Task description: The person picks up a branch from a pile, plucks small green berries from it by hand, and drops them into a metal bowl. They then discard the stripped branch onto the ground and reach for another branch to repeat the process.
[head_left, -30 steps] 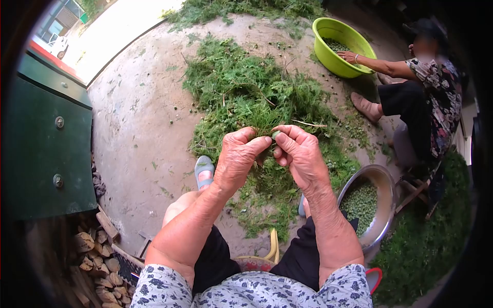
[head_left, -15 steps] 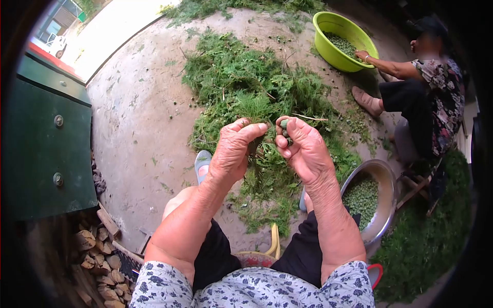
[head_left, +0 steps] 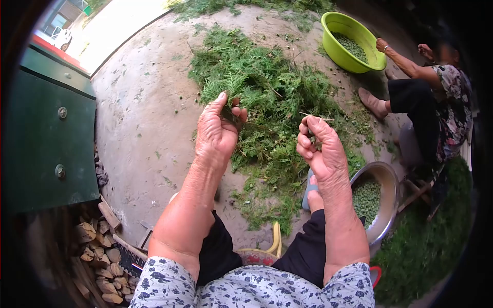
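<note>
My left hand (head_left: 218, 126) is over the near left side of a heap of leafy evergreen cuttings (head_left: 272, 97). A flat, feathery evergreen sprig (head_left: 226, 87) rises from between its thumb and curled fingers; the stem end is partly hidden. To the right, my right hand (head_left: 323, 143) is closed, thumb against the forefinger, around small green seed cones (head_left: 310, 132) that mostly hide behind the fingers. Below and right of that hand, a metal basin (head_left: 387, 205) holds many such green cones (head_left: 366, 201).
A co-worker (head_left: 441, 97) sits at the right by a lime-green tub (head_left: 331, 54) of green cones. More greenery (head_left: 426, 251) lies at lower right. A dark green metal cabinet (head_left: 51, 138) and chopped firewood (head_left: 102, 256) stand at left. Loose cones dot the concrete floor (head_left: 144, 118).
My hands have drawn apart. The left moved left and up with the sprig; the right shifted slightly right, its cones now less visible. The co-worker's hand has come up to the tub's rim.
</note>
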{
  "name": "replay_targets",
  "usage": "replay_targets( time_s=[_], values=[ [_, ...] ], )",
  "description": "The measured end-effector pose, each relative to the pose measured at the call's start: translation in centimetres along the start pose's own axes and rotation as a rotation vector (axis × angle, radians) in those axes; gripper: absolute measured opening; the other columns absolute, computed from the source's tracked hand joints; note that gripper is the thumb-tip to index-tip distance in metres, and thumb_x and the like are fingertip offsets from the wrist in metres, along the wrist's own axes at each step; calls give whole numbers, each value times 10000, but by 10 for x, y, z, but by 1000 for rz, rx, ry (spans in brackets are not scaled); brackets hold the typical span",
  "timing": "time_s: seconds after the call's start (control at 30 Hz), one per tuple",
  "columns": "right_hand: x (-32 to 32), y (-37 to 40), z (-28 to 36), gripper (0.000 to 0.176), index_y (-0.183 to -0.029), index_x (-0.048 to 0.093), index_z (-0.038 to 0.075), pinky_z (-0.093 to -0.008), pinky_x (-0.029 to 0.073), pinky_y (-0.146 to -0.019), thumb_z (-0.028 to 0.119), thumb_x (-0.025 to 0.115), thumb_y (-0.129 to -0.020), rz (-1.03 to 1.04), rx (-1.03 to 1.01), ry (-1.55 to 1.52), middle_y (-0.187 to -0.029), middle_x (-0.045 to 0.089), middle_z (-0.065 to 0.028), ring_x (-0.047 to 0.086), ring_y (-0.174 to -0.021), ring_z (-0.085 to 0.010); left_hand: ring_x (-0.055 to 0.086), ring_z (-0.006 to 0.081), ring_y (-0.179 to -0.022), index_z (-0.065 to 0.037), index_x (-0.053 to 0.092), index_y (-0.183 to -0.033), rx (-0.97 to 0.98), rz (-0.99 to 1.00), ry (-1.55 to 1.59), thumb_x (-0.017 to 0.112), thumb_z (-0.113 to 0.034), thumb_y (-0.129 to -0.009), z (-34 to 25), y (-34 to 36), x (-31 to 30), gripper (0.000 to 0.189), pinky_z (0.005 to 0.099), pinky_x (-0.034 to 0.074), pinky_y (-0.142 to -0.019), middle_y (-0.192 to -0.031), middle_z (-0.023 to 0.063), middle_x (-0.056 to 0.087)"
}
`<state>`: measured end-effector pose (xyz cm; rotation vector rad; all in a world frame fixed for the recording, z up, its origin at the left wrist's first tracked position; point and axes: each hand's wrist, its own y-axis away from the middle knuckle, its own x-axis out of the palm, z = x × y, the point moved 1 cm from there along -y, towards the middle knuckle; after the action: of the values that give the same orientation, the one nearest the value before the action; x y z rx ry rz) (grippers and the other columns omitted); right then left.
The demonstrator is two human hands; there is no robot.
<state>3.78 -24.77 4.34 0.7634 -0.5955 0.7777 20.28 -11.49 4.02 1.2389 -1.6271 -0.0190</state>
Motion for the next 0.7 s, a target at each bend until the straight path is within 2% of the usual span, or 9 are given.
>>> replay_targets(
  time_s=[0.1, 0.17, 0.2, 0.3, 0.47, 0.57, 0.63, 0.67, 0.7],
  values=[
    [-4, 1, -12, 123, -956, 552, -10, -202, 339, -404, 66, 549, -860, -94, 14, 78, -776, 548, -50, 485, -550, -98, 519, 163, -605, -55, 488, -906, 6, -6, 44, 607, -136, -842, -2, -2, -2, 157, 359, 507, -628, -798, 89, 571],
    [-3, 2, -22, 200, -1034, 547, -38, -194, 361, -419, 55, 551, -857, -110, 63, 242, -780, 548, -40, 502, -561, -78, 520, 167, -605, -53, 488, -906, 0, -16, 56, 603, -139, -846, -1, -2, -1, 155, 363, 506, -632, -796, 90, 570],
    [-1, 3, -26, 291, -1120, 508, -80, -197, 399, -438, 39, 539, -856, -104, 52, 321, -837, 560, -59, 518, -583, -80, 520, 169, -604, -52, 490, -907, -1, -26, 60, 600, -141, -848, 0, -1, -1, 154, 364, 506, -635, -794, 92, 571],
    [8, 5, -36, 339, -1161, 466, -90, -188, 437, -465, 20, 537, -849, -103, 21, 413, -873, 563, -68, 543, -609, -88, 521, 171, -605, -45, 493, -912, -4, -30, 61, 594, -145, -852, 2, -2, -2, 154, 364, 506, -639, -792, 92, 570],
    [10, 5, -35, 268, -1098, 491, -59, -186, 432, -450, 33, 550, -853, -5, 29, 331, -844, 558, -45, 551, -599, -85, 525, 177, -611, -48, 482, -913, 20, 5, 14, 595, -118, -849, 10, 1, -4, 148, 387, 502, -658, -802, 93, 563],
    [9, 2, -31, 194, -1032, 521, -43, -178, 424, -443, 41, 547, -858, 0, -20, 302, -800, 553, -26, 546, -586, -72, 539, 160, -646, -44, 481, -919, 50, 59, -162, 632, -55, -801, 15, 8, 0, 192, 352, 498, -681, -822, 74, 568],
    [12, 3, -27, 172, -1011, 528, -34, -173, 418, -434, 46, 549, -861, 4, -38, 296, -772, 551, -15, 544, -576, -68, 576, 163, -757, -39, 514, -987, 89, 215, -537, 663, 0, -744, 17, 13, 3, 287, 309, 482, -729, -857, 66, 588],
    [13, 4, -25, 171, -1009, 533, -30, -171, 408, -420, 54, 551, -861, 2, -59, 339, -758, 551, -10, 539, -561, -62, 575, 151, -819, -31, 516, -1046, 96, 281, -550, 673, 45, -696, 19, 22, 9, 392, 285, 465, -753, -918, 59, 598],
    [15, 5, -23, 170, -1008, 538, -25, -169, 399, -405, 61, 553, -862, -1, -79, 383, -743, 551, -4, 533, -545, -56, 575, 151, -819, -31, 516, -1046, 96, 282, -549, 673, 45, -696, 21, 24, 10, 392, 285, 465, -753, -918, 59, 598]
  ],
)
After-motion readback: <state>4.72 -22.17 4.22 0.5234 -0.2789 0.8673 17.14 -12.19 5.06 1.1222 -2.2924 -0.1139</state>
